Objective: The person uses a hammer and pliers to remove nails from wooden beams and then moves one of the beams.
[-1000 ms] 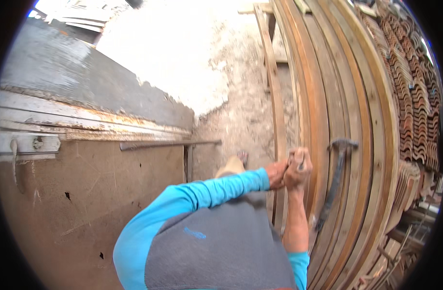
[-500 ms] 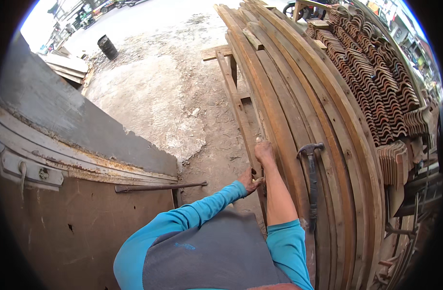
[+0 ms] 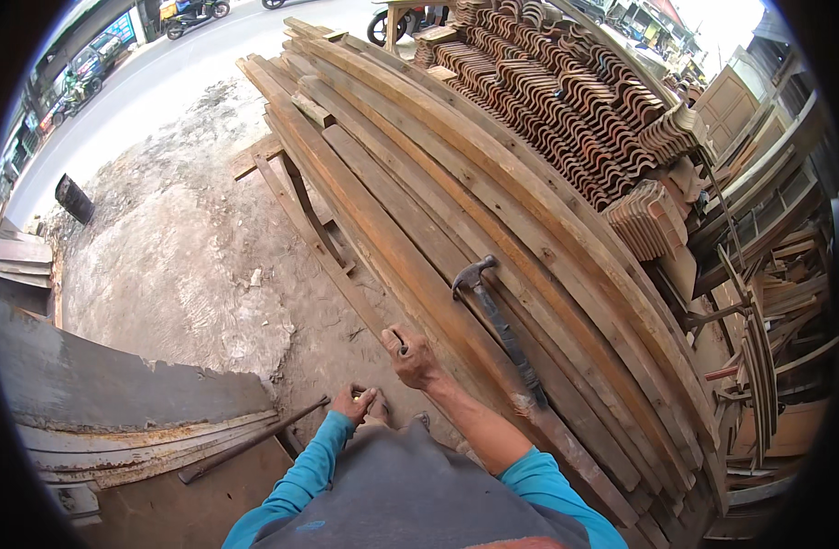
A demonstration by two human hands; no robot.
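Note:
My right hand is closed at the left edge of a stack of long wooden boards. A small dark end shows between its thumb and fingers, too little to name. Lower and to the left, my left hand is curled in front of my body, its fingertips pressed together; whatever they may hold is too small to make out. A claw hammer with a dark wrapped handle lies across the boards, right of my right hand. Neither hand touches it.
Stacked clay roof tiles stand beyond the boards. A rusty metal bar leans by a grey metal panel at lower left. A black bucket-like container stands on the rough ground near the road. Old window frames crowd the right.
The view has turned right, so boards and hammer appear further left. My hands, close together before, are now further apart; the left has drawn back from the boards' edge.

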